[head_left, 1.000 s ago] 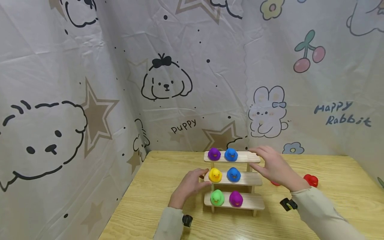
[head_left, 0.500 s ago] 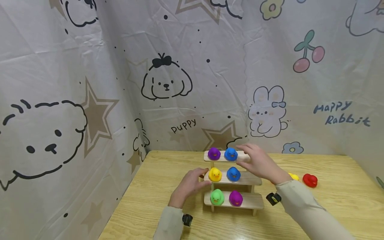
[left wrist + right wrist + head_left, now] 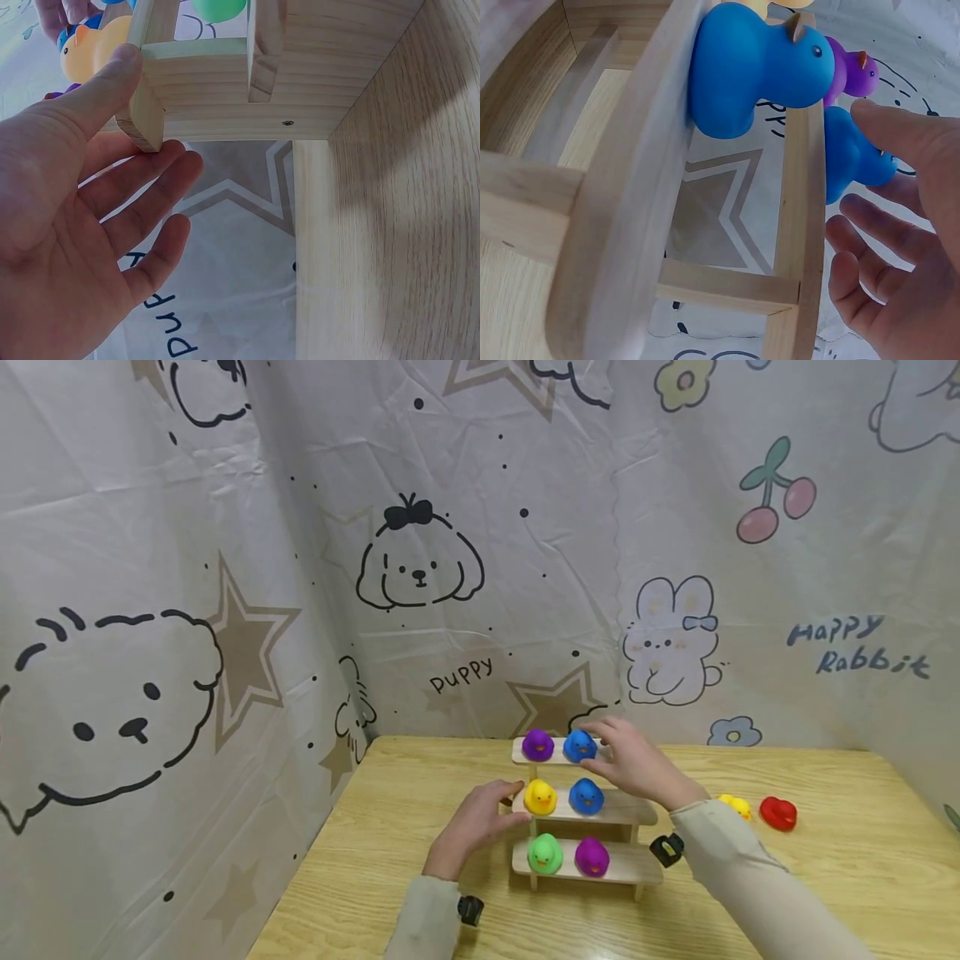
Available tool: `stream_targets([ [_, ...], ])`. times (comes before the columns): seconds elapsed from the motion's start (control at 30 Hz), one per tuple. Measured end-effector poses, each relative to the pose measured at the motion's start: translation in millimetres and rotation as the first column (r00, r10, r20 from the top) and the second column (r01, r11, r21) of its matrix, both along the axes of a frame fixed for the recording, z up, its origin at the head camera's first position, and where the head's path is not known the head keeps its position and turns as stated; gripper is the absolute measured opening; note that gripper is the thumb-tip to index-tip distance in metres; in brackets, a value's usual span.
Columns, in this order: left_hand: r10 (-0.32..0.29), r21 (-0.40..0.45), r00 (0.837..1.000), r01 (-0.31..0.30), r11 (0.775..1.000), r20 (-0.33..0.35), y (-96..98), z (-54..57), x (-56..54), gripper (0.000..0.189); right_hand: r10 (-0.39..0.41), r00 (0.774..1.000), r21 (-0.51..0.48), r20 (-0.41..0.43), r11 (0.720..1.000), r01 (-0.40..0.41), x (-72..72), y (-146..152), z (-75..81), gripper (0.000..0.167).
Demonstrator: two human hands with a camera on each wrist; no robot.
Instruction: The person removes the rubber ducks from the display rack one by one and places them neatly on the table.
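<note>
A three-tier wooden display rack (image 3: 626, 807) holds small rubber ducks, two on each tier. My left hand (image 3: 476, 822) grips the left end of the middle tier; in the left wrist view its thumb (image 3: 120, 71) lies against the plank end, with the other fingers beyond it. Close beside it sits a yellow duck (image 3: 540, 797). My right hand (image 3: 633, 764) is at the blue duck (image 3: 580, 745) on the top tier, thumb and fingers spread on either side of it. In the right wrist view that blue duck (image 3: 844, 161) is partly hidden by the fingers.
A purple duck (image 3: 537, 745) shares the top tier. Another blue duck (image 3: 586, 796) is on the middle tier, with green (image 3: 544, 854) and magenta (image 3: 592, 857) ducks below. A yellow duck (image 3: 737, 806) and a red toy (image 3: 778, 813) lie on the table at right. Printed curtains hang behind.
My right hand has moved left along the top tier, from its right end to the blue duck. The left hand keeps its place on the rack. The ducks on the rack stay put.
</note>
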State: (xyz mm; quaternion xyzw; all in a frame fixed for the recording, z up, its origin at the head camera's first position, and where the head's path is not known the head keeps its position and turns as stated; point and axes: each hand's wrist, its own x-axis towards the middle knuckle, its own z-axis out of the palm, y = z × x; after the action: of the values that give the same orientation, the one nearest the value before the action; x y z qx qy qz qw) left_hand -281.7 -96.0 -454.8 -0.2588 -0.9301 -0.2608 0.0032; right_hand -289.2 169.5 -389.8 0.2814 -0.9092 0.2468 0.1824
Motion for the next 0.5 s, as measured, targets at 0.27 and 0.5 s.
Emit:
stream_targets([
  [0.27,0.003,-0.004,1.0,-0.003,1.0,-0.004,0.6,0.2,0.7,0.057,-0.034,0.999,0.004,0.026,0.999,0.034,-4.2,-2.7,-1.5,0.046],
  [0.5,0.005,-0.003,1.0,-0.005,1.0,0.003,0.9,-0.5,-0.5,0.057,-0.044,0.998,-0.014,0.04,0.999,0.045,-7.2,-3.4,-4.1,0.043],
])
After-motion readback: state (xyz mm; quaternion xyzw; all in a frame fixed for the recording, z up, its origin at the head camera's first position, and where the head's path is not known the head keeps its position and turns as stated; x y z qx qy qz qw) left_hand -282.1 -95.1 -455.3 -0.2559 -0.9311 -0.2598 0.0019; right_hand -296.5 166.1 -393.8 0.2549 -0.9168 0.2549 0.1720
